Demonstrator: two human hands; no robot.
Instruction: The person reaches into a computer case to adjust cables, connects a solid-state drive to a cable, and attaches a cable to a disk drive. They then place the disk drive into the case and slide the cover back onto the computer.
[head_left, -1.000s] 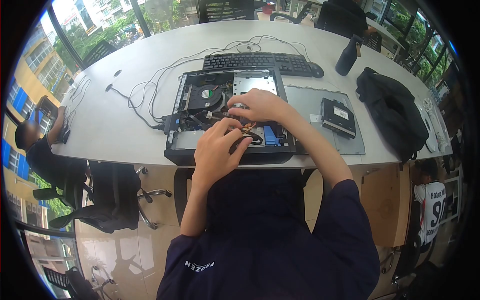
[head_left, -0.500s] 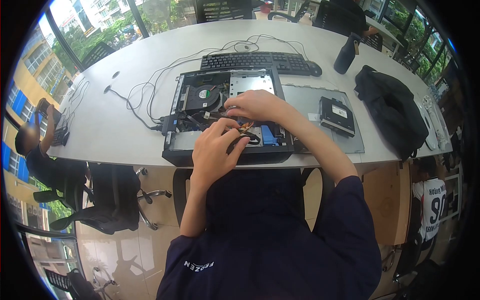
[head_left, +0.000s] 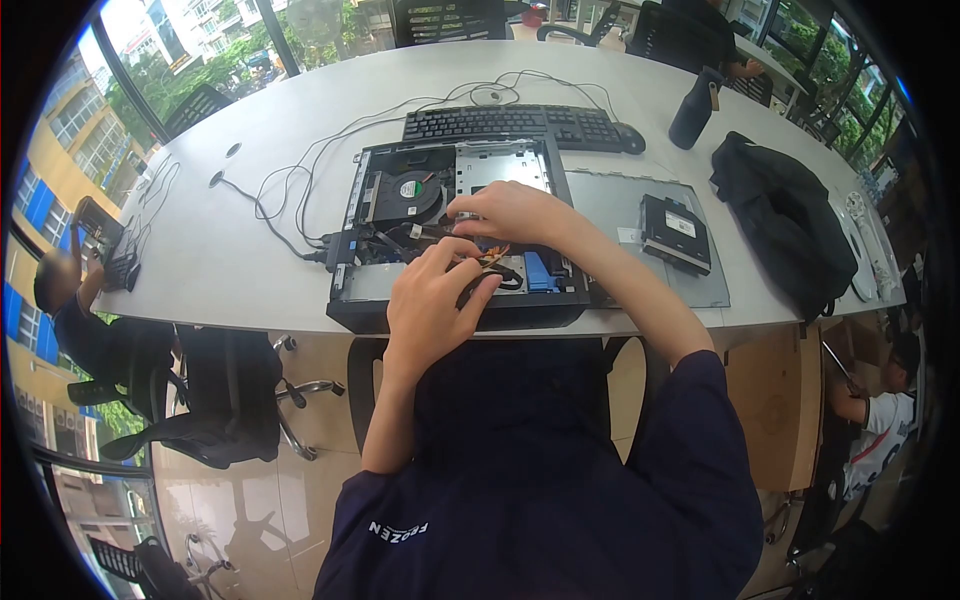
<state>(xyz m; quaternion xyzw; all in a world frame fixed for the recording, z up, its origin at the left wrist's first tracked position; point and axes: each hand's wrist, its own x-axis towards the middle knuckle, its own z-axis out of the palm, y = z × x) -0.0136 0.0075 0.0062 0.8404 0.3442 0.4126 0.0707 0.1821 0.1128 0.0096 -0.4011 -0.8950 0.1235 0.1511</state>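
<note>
Head view: left fingers (head_left: 462, 272) and right fingers (head_left: 474, 206) curled by wires (head_left: 495, 256); any pinch hidden, cannot tell. Likely soft, springy; best gripped near ends.

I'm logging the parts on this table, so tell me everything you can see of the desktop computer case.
The desktop computer case lies flat at the near edge of the white table, open on top. It has black outer walls and bare silvery metal inside, with a round black fan, a blue plastic part and orange and yellow wires. Cables run to its left side. The left hand and right hand reach inside; their grip is unclear.
</note>
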